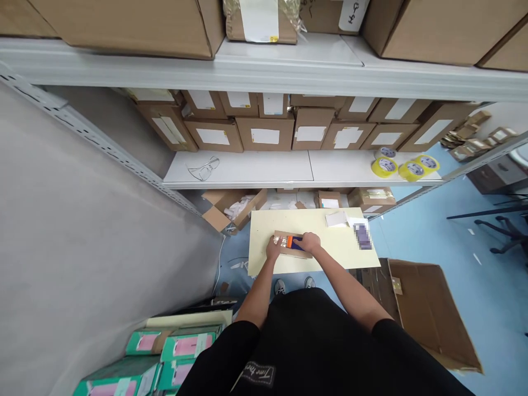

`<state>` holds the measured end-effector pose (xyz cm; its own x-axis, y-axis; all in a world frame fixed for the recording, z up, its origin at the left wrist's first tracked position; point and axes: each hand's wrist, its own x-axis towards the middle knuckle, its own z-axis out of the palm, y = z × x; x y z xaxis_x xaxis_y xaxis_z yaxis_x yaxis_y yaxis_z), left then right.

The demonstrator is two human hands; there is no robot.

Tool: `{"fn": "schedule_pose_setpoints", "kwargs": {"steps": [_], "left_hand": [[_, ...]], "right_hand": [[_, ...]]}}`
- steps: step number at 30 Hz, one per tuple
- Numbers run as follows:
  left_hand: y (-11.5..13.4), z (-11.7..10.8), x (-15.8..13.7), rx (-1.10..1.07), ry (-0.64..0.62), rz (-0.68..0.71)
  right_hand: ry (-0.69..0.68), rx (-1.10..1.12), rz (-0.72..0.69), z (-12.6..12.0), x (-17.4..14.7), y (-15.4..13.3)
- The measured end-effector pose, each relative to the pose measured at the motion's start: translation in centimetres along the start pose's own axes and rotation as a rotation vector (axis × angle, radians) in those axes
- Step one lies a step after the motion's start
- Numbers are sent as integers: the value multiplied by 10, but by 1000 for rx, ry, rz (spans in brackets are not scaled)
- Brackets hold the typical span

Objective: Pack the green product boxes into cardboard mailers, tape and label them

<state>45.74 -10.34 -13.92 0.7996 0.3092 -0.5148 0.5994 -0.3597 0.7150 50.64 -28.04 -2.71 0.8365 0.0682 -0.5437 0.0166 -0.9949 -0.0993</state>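
On the pale yellow table (pixel 264 220) lies a small cardboard box (pixel 291 253), its upper side uncovered. An orange and dark blue item (pixel 290 242) sits in it, with shiny crinkled clear wrapping (pixel 282 241) at its left end; its exact kind is too small to tell. My left hand (pixel 273 249) is closed on the box's left end, beside the wrapping. From the right, my right hand (pixel 309 242) has its fingers closed over the dark blue end of the item. Parts of both hands' fingertips are hidden.
White papers (pixel 336 219) and a blurred dark phone-like object (pixel 363 236) lie on the table's right. Behind, a shelf (pixel 256 168) bears labelled cartons (pixel 265 136), glasses (pixel 203 169) and yellow tape rolls (pixel 384 166). A large open carton (pixel 429 313) stands at right, green boxes (pixel 185 347) at lower left.
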Motion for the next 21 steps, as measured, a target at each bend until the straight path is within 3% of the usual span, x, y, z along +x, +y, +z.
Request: {"fn": "schedule_pose_setpoints", "kwargs": {"steps": [7, 15, 18, 21], "left_hand": [[24, 61, -11, 157, -54, 19], [31, 70, -7, 298, -61, 88], [28, 66, -2, 291, -74, 89], [22, 54, 5, 183, -101, 59]], "right_hand": [[-14, -2, 105, -3, -10, 75], [-48, -44, 358, -2, -57, 232], [-34, -58, 366, 3, -60, 241], [-18, -29, 351, 5, -50, 214]]}}
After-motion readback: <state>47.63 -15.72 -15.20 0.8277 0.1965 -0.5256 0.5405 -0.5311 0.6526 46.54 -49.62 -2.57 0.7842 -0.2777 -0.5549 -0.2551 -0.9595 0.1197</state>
